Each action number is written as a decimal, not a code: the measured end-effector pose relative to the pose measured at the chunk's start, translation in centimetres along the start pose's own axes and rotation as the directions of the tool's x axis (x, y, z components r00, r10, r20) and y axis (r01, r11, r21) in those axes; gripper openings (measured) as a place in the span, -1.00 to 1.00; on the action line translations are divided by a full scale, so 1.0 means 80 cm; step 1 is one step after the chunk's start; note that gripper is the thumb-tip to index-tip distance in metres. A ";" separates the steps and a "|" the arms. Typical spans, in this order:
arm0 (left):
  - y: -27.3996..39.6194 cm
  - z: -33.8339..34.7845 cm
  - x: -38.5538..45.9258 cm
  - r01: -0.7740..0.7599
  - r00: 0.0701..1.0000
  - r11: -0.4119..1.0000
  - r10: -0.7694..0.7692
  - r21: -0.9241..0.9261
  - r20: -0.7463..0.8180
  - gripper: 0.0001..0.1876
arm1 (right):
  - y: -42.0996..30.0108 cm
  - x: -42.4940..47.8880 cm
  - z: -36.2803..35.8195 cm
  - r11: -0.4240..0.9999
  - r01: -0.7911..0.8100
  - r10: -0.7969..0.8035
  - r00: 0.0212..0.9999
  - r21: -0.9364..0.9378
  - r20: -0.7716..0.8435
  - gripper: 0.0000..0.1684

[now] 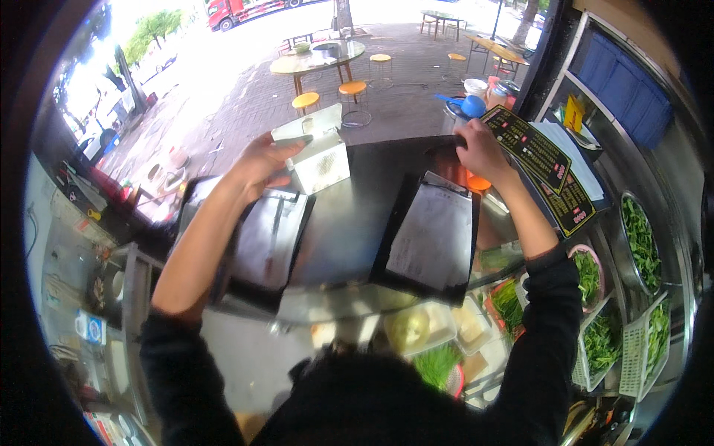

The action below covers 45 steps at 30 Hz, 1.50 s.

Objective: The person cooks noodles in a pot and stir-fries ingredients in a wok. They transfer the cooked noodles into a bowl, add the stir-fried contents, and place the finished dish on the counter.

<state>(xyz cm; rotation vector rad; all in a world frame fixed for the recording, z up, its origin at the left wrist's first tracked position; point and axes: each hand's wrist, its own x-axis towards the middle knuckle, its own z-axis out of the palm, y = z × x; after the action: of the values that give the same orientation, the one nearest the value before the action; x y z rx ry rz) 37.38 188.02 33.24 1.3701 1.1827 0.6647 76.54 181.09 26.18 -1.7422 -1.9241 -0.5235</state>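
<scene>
My left hand grips an open white box by its left side, with its lid raised. The box is above the far left part of a metal counter. Below that hand lies a clipboard with papers and a dark pen-like stick on it. At the counter's far right, my right hand has its fingers curled downward; what they hold, if anything, is hidden. An orange object shows just under its wrist. A second clipboard with a written sheet lies nearer to me.
Black printed menu cards lie right of my right hand, near a blue ladle. Leafy greens fill a metal bowl and white baskets at right. Beyond the counter stand a round table and stools.
</scene>
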 end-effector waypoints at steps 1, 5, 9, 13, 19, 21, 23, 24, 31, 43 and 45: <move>-0.001 0.002 0.001 0.000 1.000 1.000 0.000 0.022 0.003 -0.32 | -0.008 -0.004 -0.002 0.999 -0.043 0.042 0.996 -0.018 -0.076 -0.71; -0.013 0.000 0.017 0.018 0.999 0.999 -0.015 0.046 -0.051 -0.48 | -0.028 -0.016 -0.017 0.956 -0.197 0.181 0.979 -0.215 -0.095 -0.63; -0.017 0.000 0.031 -0.044 0.997 0.989 0.051 0.139 -0.051 -0.63 | -0.009 -0.012 -0.024 0.997 -0.067 0.070 0.991 -0.033 0.111 -0.74; -0.012 -0.003 0.030 -0.077 0.995 0.968 0.091 0.241 -0.048 -0.65 | -0.022 -0.009 -0.020 1.000 -0.003 0.004 0.999 -0.004 0.047 -0.77; -0.021 -0.005 0.040 -0.134 0.989 0.962 0.145 0.238 -0.030 -0.66 | -0.035 -0.035 -0.020 0.960 -0.216 0.229 0.972 -0.177 0.055 -0.58; -0.019 -0.002 0.044 -0.139 0.988 0.956 0.152 0.257 -0.031 -0.66 | -0.043 -0.038 -0.030 0.931 -0.239 0.250 0.968 -0.274 0.004 -0.60; -0.017 0.002 0.047 -0.143 0.988 0.954 0.155 0.262 -0.025 -0.67 | -0.039 -0.038 -0.037 0.943 -0.188 0.222 0.970 -0.273 0.099 -0.63; -0.016 -0.002 0.045 -0.162 0.984 0.953 0.175 0.258 -0.027 -0.67 | -0.041 -0.033 -0.038 0.949 -0.169 0.210 0.968 -0.265 0.137 -0.63; -0.024 -0.012 0.046 -0.192 0.974 0.934 0.218 0.303 -0.055 -0.68 | -0.139 0.012 -0.095 0.956 -0.001 0.018 0.998 0.293 -0.055 -0.57; -0.015 -0.012 0.039 -0.127 0.986 0.917 0.157 0.379 -0.049 -0.59 | -0.257 -0.039 -0.050 0.678 0.283 -0.462 0.882 0.678 0.095 0.10; -0.012 -0.012 0.033 -0.102 0.988 0.925 0.137 0.365 -0.072 -0.57 | -0.248 -0.058 -0.085 0.775 0.271 -0.442 0.878 0.571 0.184 0.15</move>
<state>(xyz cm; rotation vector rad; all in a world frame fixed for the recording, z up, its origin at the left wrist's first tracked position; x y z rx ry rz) 37.09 190.61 31.84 1.7468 1.3541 0.6247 57.87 171.18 29.74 -1.1406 -2.3556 0.1845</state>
